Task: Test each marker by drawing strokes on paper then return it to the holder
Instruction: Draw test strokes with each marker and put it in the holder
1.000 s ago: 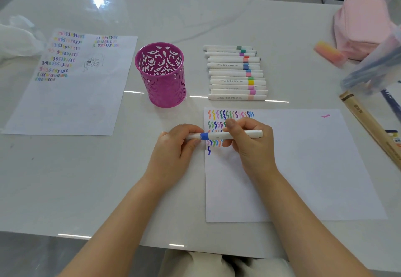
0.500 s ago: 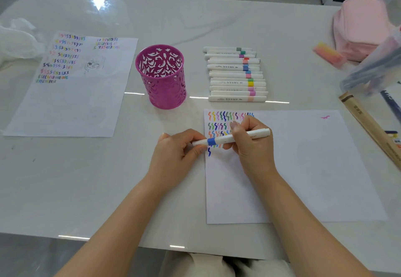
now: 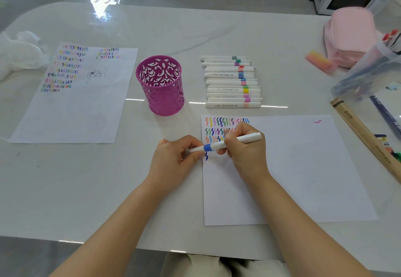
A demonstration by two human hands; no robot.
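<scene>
Head view, looking down on a white counter [image 3: 65,179]. At the centre of the frame both hands hold one white blue-banded marker [image 3: 217,145]. It lies almost level, with its left end slightly lower than its right.

The left hand [image 3: 173,157] pinches the marker's left end between thumb and curled fingers. The right hand [image 3: 245,150] is curled round the barrel just right of the blue band, and the white tail of the barrel juts out past its knuckles toward the right. The blue band shows in the short gap between the two hands. Whether the cap is fully seated cannot be told.

The marker sits over the upper left corner of a sheet of paper [image 3: 303,168], across rows of coloured squiggles [image 3: 219,122]. A single dark blue squiggle [image 3: 206,155] lies just below its left end.

Above and left of the hands, well apart from them, stands an upright purple perforated pen holder [image 3: 160,85]. To the right of the holder, a row of markers [image 3: 232,82] lies side by side on the counter, just above the sheet.

A second sheet [image 3: 86,103], also marked with coloured strokes, lies at the left of the frame. A pink pouch [image 3: 351,38] sits at the upper right.
</scene>
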